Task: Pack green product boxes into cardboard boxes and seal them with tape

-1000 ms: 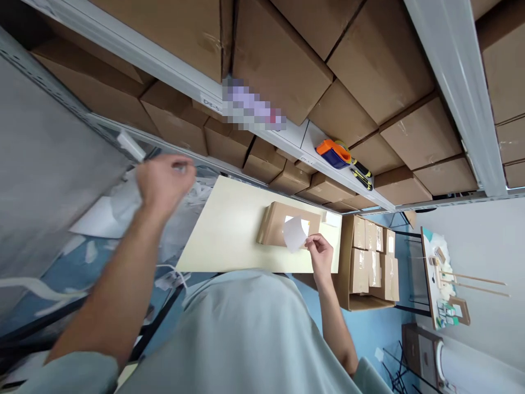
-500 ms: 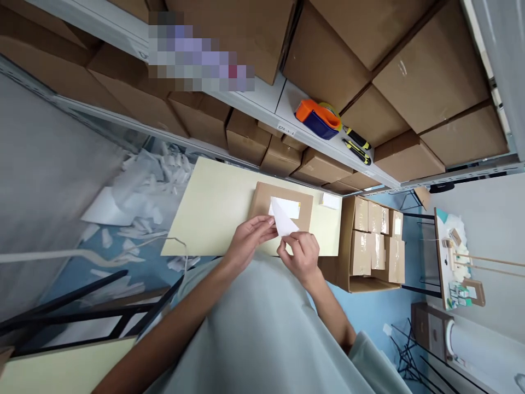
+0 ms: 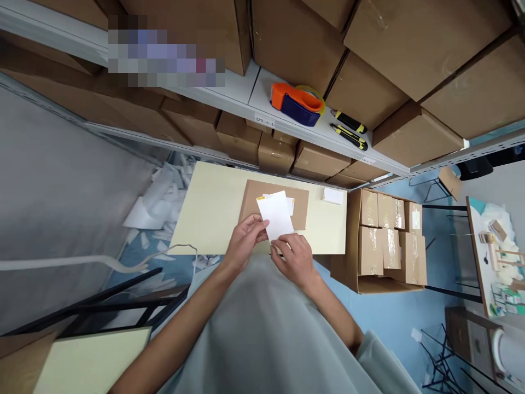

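A white label (image 3: 275, 214) with a bit of orange at its upper left corner is held up in front of me. My left hand (image 3: 246, 239) pinches its left edge between thumb and fingers. At the lower right corner, the fingers of my right hand (image 3: 294, 257) are closed on it too. Behind it on the table lies a flat cardboard box (image 3: 298, 219), and a similar label (image 3: 291, 204) on that box is partly covered by the held one. A small white stack (image 3: 333, 196), perhaps more labels, sits to the right.
The pale yellow table (image 3: 205, 213) stands below a shelf (image 3: 241, 98) full of cardboard boxes. An orange and blue tape dispenser (image 3: 297, 104) and two box cutters (image 3: 349, 137) lie on the shelf. Right of the table is a large open carton (image 3: 353, 273) of taped boxes.
The label was folded over into a triangle and now faces me flat, showing its white rectangle. Both hands keep hold of it. The view has shifted slightly.
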`<state>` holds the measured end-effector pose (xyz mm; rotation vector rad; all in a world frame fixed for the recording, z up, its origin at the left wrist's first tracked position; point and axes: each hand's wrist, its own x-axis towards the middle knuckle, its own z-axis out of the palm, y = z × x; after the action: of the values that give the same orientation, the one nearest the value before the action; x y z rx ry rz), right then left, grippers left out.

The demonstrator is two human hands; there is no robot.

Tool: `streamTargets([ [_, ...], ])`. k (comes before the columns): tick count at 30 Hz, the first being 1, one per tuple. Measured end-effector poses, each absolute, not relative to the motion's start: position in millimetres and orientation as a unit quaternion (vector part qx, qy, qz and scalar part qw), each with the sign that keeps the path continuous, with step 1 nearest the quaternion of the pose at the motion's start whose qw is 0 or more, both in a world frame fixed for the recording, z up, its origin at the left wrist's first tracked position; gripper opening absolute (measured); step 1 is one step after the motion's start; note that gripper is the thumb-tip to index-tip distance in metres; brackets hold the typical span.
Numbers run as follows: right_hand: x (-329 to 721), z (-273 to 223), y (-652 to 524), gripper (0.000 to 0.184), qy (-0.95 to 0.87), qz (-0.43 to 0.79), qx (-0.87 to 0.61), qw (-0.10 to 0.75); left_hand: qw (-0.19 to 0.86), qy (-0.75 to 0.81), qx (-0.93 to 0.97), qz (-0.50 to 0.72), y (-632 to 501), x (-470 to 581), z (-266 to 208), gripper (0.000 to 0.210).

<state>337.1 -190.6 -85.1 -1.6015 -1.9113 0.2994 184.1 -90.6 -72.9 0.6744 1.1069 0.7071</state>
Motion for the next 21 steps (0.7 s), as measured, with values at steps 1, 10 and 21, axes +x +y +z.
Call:
streamTargets([
  [1,339.9,-83.2,-190.0,0.014,-0.717,0.141,-0.604,0.318,0.727,0.513,0.320,0.326,-90.3,186.1,-73.3,0.050],
  [10,396.9,-76.1,-161.5,0.020,-0.444,0.355,-0.676,0.468,0.696,0.507,0.423,0.282,-92.1,189.4,-65.0,0.052],
  [21,418.1,-93.3,-150.1,0.029,-0.400,0.463,-0.648,0.454,0.701,0.492,0.450,0.255,-105.9,201.4,-61.0,0.046],
])
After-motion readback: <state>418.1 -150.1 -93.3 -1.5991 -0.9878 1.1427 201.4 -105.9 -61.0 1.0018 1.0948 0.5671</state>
